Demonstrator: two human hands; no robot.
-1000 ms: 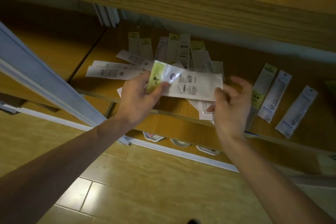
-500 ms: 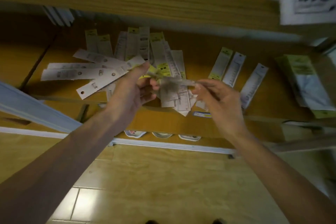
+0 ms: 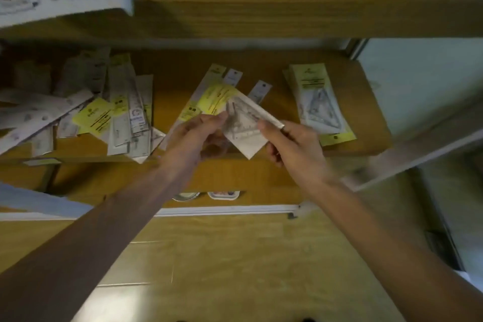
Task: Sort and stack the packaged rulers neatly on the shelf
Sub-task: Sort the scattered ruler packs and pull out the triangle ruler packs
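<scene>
From the head view I see both of my hands raised in front of the shelf, sharing one pack between them. My left hand has its fingers curled in and pinching the pack's left edge, with the yellow header of the pack fanning up and away just above those fingertips. My right hand pinches the pack's right edge between thumb and the fingers behind it; the lower fingers are curled under, and I cannot tell whether they touch the pack. The pack sits tilted, one corner pointing down between my two hands, held off the shelf board. Beyond my left fingertips two narrow packs lie on the shelf, with a third just beyond the held pack. Right of my right fingers, near but not touching, lies a neat stack of wide packs. Far left of my left hand a loose heap of packs sprawls over the shelf, some overhanging its front edge. The frame is blurred, so I cannot read the print.
</scene>
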